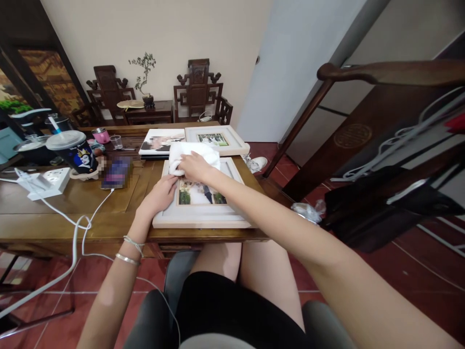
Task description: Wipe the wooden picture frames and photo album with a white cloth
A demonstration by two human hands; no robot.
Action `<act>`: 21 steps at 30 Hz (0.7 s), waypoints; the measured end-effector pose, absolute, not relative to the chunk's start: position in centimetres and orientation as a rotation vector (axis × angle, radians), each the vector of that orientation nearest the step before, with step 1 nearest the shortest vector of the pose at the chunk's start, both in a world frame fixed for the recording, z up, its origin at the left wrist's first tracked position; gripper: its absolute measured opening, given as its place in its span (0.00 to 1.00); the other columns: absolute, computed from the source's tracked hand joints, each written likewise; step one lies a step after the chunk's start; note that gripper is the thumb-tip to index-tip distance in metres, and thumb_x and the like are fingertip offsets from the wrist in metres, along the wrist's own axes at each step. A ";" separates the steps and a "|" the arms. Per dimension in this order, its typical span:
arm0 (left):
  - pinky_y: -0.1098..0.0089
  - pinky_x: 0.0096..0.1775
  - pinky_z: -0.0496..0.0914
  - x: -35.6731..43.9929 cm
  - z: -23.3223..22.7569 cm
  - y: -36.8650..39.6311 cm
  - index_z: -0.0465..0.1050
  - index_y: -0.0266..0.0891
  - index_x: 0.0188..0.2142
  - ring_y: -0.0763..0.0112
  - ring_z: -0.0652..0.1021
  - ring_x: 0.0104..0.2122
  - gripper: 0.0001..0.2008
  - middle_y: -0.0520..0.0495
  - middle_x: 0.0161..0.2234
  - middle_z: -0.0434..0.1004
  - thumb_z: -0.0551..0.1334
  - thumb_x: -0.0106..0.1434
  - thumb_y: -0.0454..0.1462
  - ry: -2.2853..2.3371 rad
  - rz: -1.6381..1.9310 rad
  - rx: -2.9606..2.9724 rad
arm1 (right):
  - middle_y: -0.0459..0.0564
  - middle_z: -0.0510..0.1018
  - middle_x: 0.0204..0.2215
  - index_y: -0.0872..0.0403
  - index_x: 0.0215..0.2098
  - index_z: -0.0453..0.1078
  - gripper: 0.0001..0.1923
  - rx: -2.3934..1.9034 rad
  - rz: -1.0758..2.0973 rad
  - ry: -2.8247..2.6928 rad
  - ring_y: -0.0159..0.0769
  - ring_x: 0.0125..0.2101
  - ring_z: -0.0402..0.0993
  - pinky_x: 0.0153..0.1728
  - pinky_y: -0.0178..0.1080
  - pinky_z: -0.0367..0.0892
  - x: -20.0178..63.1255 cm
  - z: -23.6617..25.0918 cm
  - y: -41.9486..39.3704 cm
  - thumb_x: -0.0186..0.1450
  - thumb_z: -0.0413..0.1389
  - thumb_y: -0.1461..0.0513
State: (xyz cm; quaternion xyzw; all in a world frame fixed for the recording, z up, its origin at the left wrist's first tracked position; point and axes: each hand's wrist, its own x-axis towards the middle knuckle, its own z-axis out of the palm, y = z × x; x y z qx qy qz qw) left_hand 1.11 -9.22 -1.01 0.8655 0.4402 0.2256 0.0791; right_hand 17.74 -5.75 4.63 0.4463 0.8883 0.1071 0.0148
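Note:
A picture frame [198,218] with a pale wooden border, a white mat and a photo lies flat at the table's front edge, before my lap. My right hand [194,167] is closed on a bunched white cloth [194,150], pressed on the upper left part of this frame. Beside it, my left hand [164,193] grips the frame's left border, its fingers curled together over the top. My right forearm covers the frame's right part.
Behind lie a second framed picture [234,138] and a photo panel [152,140]. To the left stand a lidded cup [74,150], a phone [116,173] and a white power strip [51,183] with trailing cables. A wooden chair [308,126] stands at the right.

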 end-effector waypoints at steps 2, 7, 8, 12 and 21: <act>0.54 0.62 0.64 1.1 -1.1 -9.2 0.71 0.36 0.56 0.57 0.71 0.60 0.20 0.39 0.59 0.72 0.50 0.67 0.33 1.312 0.676 2.583 | 0.66 0.75 0.53 0.61 0.47 0.77 0.17 1.426 0.348 2.744 0.48 0.55 0.70 0.59 0.48 0.55 18.6 4.5 -5.9 0.65 0.50 0.69; 0.53 0.65 0.60 0.9 -1.4 -9.2 0.70 0.33 0.58 0.56 0.67 0.63 0.21 0.36 0.62 0.68 0.50 0.69 0.36 1.368 0.658 2.553 | 0.66 0.76 0.53 0.61 0.46 0.78 0.17 1.503 0.348 2.638 0.46 0.54 0.72 0.60 0.47 0.52 22.0 4.5 -6.1 0.64 0.50 0.70; 0.52 0.65 0.60 0.9 -1.4 -9.2 0.70 0.34 0.58 0.56 0.67 0.63 0.21 0.37 0.62 0.68 0.50 0.69 0.36 1.369 0.659 2.552 | 0.65 0.76 0.53 0.61 0.46 0.78 0.18 1.515 0.342 2.606 0.46 0.54 0.72 0.60 0.47 0.52 22.8 4.6 -6.2 0.64 0.50 0.71; 0.52 0.65 0.59 0.9 -1.5 -9.3 0.69 0.36 0.58 0.58 0.67 0.63 0.21 0.39 0.62 0.68 0.50 0.69 0.36 1.372 0.660 2.561 | 0.64 0.77 0.52 0.61 0.47 0.77 0.19 1.567 0.362 2.456 0.47 0.51 0.74 0.58 0.48 0.55 26.0 5.3 -6.5 0.63 0.48 0.72; 0.54 0.66 0.59 0.8 -1.9 -9.2 0.69 0.32 0.58 0.58 0.66 0.64 0.21 0.35 0.62 0.67 0.49 0.70 0.36 1.376 0.679 2.579 | 0.66 0.78 0.48 0.60 0.38 0.78 0.19 1.601 0.288 2.368 0.49 0.44 0.77 0.45 0.44 0.65 29.4 6.4 -12.0 0.61 0.46 0.75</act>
